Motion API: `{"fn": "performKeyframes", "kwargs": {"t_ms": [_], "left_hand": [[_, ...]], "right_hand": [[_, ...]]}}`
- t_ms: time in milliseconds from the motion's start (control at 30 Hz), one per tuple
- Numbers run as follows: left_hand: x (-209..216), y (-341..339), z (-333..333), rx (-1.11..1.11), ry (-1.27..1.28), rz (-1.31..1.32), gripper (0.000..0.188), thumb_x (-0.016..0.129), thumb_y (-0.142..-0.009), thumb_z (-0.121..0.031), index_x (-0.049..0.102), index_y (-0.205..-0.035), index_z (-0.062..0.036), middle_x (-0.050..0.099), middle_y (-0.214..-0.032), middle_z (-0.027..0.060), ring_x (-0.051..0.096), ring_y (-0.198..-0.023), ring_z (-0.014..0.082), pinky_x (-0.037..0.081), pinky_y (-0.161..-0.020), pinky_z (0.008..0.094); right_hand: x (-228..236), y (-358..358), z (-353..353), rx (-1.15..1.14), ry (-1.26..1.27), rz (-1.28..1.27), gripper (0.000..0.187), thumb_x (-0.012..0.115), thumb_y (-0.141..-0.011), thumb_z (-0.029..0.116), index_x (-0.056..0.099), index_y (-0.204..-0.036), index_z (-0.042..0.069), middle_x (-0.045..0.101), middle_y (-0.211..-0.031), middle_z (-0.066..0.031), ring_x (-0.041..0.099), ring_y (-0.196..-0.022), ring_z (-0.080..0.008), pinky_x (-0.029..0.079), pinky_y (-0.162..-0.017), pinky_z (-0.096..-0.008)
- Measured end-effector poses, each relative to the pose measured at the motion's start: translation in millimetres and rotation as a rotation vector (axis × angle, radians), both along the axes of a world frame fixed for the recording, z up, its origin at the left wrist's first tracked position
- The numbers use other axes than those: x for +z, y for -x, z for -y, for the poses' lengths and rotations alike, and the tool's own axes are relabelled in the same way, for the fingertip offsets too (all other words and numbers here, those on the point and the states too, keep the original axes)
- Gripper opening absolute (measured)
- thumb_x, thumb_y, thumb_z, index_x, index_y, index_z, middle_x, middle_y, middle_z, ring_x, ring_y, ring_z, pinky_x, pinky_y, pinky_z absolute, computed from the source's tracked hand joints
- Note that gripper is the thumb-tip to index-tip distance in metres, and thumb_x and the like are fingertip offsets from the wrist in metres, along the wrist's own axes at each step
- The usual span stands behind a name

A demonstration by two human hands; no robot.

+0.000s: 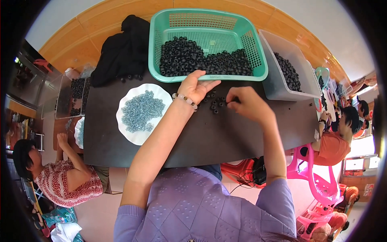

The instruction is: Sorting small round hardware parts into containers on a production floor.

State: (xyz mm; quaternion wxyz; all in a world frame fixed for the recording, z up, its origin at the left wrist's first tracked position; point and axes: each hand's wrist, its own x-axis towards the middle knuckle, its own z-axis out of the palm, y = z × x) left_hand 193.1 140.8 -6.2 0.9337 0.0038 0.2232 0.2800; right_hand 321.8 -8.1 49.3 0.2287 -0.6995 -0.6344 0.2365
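Beads: loose black beads (215, 111) lie scattered on the dark table (193, 145), just off the near side of the green basket (154, 44); heaped black beads (181, 56) fill the near part of it.
Step in hand: we judge that we are picking among the loose beads by the basket, one palm offered next to them.
Next move: as we read it, it calls for a light fingertip pinch on one small bead and a steady palm, so that nothing rolls off.
Left hand: our left hand (195, 89) is palm up at the basket's near rim, thumb apart from the fingers; we cannot tell whether the thumb touches the rim.
Left arm: we reach it nearly straight toward the basket, a beaded bracelet (181, 97) at the wrist.
Right hand: our right hand (250, 105) is curled inward below the basket's near right part, fingertips just beside the loose beads; we cannot tell whether they meet or pinch anything.
Right arm: we bend it at the elbow, with the hand turned leftward.
Plate: we have a white plate (121, 115) of pale blue beads (142, 111) to the near left of the basket.
Box: a see-through box (282, 96) with more black beads (288, 72) stands right of the basket.
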Motion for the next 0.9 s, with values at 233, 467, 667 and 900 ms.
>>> {"fn": "performKeyframes", "kwargs": {"t_ms": [233,467,667,900], "left_hand": [[-8.7,3.4,8.1,0.019,-0.008,-0.011,0.031,0.053,-0.082,0.008,0.036,-0.108,0.0100,0.042,-0.120,0.0324,0.044,-0.116,0.0474,0.039,-0.096,0.0645],[-11.6,4.7,10.1,0.022,-0.007,0.005,0.030,0.052,-0.083,0.008,0.036,-0.109,0.0105,0.042,-0.120,0.0321,0.043,-0.117,0.0466,0.039,-0.096,0.0651],[-14.7,5.5,10.1,0.019,-0.017,0.033,0.032,0.052,-0.083,0.008,0.035,-0.110,0.0102,0.042,-0.121,0.0310,0.043,-0.118,0.0454,0.038,-0.096,0.0652],[-16.5,5.7,9.3,0.008,-0.008,0.027,0.032,0.052,-0.083,0.008,0.035,-0.110,0.0102,0.042,-0.121,0.0301,0.042,-0.119,0.0449,0.038,-0.096,0.0650]], "right_hand": [[-52.0,16.6,15.2,-0.159,-0.140,0.161,0.025,0.066,-0.070,-0.003,0.056,-0.093,0.000,0.059,-0.086,-0.0167,0.061,-0.080,-0.0306,0.048,-0.069,-0.0373],[-55.2,19.3,23.9,-0.216,-0.246,-0.045,0.040,0.068,-0.069,-0.004,0.056,-0.107,0.002,0.059,-0.097,-0.0161,0.062,-0.086,-0.0280,0.050,-0.067,-0.0353],[-56.4,22.5,31.2,-0.248,-0.260,-0.104,0.048,0.068,-0.071,-0.003,0.057,-0.117,0.005,0.059,-0.111,-0.0160,0.063,-0.091,-0.0245,0.053,-0.070,-0.0303],[-48.9,26.4,36.6,-0.203,-0.255,-0.085,0.047,0.066,-0.075,-0.004,0.059,-0.120,0.007,0.055,-0.125,-0.0184,0.062,-0.092,-0.0194,0.053,-0.070,-0.0272]]}}
